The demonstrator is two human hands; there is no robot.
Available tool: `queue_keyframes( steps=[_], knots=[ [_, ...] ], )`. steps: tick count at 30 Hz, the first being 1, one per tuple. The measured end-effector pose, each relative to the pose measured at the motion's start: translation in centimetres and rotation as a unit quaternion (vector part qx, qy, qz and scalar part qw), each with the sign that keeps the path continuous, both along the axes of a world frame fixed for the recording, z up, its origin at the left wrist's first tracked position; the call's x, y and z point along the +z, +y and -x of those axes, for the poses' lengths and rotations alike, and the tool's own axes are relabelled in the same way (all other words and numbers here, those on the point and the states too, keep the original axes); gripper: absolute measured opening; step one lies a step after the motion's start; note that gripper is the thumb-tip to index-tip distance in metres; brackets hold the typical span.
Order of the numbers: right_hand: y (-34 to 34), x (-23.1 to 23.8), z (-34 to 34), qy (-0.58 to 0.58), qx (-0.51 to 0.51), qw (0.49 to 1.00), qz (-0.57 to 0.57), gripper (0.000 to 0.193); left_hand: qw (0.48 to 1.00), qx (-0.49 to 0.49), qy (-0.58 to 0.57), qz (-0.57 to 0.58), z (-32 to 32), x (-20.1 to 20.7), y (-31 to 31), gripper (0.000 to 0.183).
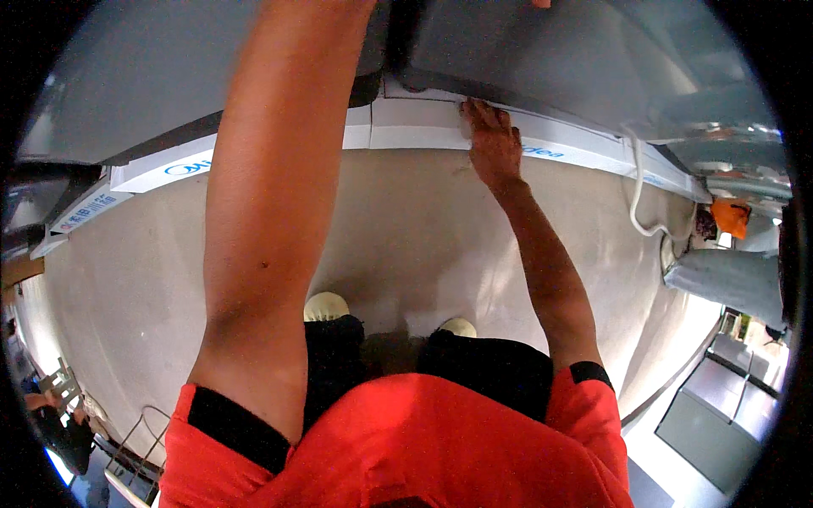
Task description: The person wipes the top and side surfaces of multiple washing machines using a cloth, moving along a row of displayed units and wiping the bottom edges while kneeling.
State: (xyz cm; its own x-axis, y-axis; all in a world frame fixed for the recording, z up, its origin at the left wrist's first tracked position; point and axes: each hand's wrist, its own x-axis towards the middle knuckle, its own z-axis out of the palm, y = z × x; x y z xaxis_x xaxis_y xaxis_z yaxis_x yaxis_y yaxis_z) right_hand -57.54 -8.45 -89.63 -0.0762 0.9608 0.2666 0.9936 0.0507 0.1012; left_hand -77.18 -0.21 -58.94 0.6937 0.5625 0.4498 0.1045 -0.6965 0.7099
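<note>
My right hand [494, 142] rests on a long white plinth strip [415, 127] with blue print. Its fingers lie over the strip's top edge, and nothing shows in them. My left forearm [279, 161] stretches up across the view and leaves it at the top edge, so my left hand is out of sight. A small skin-coloured tip shows at the top edge, right of the middle; I cannot tell whose it is. Glossy grey panels [542, 51] stand behind the strip, with a dark gap [398, 38] between two of them.
A white cable [635, 190] hangs over the strip at the right and reaches the beige floor [406, 212]. An orange thing [730, 218] and a grey box-like unit [711, 406] are further right. At the lower left are a wire rack [140, 440] and part of another person [63, 423].
</note>
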Motion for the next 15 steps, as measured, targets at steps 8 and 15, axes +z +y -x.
queue_keyframes(
  steps=[8,15],
  knots=[
    [-1.6,-1.0,-6.4,0.036,-0.083,0.996,-0.024,0.060,0.999,0.032,0.005,0.022,-0.7,0.1,-0.5,0.033],
    [-1.0,-2.2,-6.0,0.088,-0.202,0.974,-0.051,0.048,0.999,0.025,-0.031,-0.011,-1.3,-0.4,-0.2,0.031]
  ],
)
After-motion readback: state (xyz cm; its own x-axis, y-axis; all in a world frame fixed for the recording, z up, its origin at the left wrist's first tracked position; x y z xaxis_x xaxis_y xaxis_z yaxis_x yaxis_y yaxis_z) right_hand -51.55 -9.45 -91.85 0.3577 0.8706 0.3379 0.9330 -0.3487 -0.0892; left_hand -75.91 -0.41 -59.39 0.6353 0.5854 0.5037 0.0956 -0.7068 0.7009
